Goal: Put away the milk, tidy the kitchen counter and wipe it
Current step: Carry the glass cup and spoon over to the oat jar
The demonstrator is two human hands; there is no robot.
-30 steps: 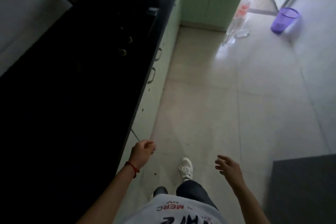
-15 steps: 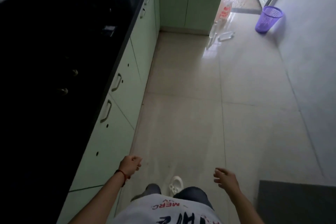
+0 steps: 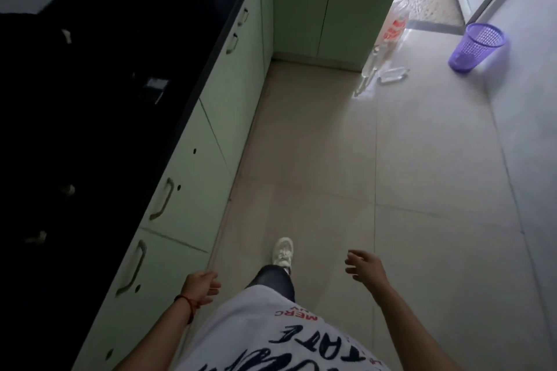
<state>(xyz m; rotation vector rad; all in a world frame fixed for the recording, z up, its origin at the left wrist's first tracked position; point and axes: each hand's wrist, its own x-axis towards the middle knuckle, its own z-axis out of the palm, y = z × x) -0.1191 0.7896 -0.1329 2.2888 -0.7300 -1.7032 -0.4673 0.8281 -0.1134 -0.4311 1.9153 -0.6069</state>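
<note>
2 hands, empty: left hand [image 3: 201, 286] | right hand [image 3: 366, 265] | 1 purple bin [image 3: 474, 47]

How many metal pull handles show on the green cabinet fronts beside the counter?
4 clearly: nearest handle, next handle, third handle, fourth handle. A further one near the top edge is unclear.

The white shirt [image 3: 256, 331] carries red letters reading "MERC", seen upside down, and larger dark script below that cannot be read for certain. The plastic bag [image 3: 396, 24] on the floor bears red print, too blurred to read.
</note>
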